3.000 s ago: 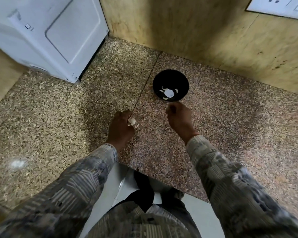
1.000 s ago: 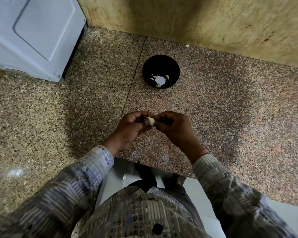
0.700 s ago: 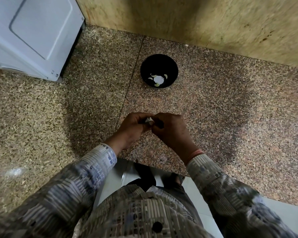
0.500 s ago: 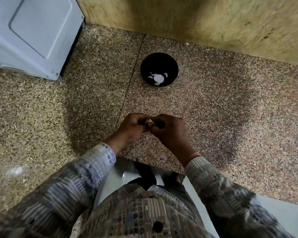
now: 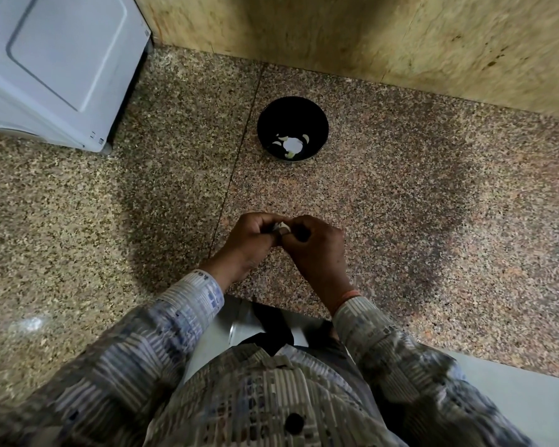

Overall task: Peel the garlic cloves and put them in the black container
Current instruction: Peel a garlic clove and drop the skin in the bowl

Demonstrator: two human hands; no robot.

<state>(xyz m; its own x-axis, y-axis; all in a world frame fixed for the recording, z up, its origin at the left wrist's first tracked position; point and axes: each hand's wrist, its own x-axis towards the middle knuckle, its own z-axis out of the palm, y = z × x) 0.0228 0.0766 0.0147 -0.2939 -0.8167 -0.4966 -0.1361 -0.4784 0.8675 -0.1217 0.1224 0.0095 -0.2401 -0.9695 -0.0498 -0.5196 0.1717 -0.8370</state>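
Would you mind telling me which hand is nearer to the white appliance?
Left. The left hand is down and right of the white appliance; the right hand lies farther right, beyond the left.

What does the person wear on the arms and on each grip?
Long cuffed sleeves cover both arms, the left sleeve and the right sleeve, patterned in grey, white and blue stripes and blocks. A thin orange band shows at the right wrist. The left grip and the right grip are bare, without gloves.
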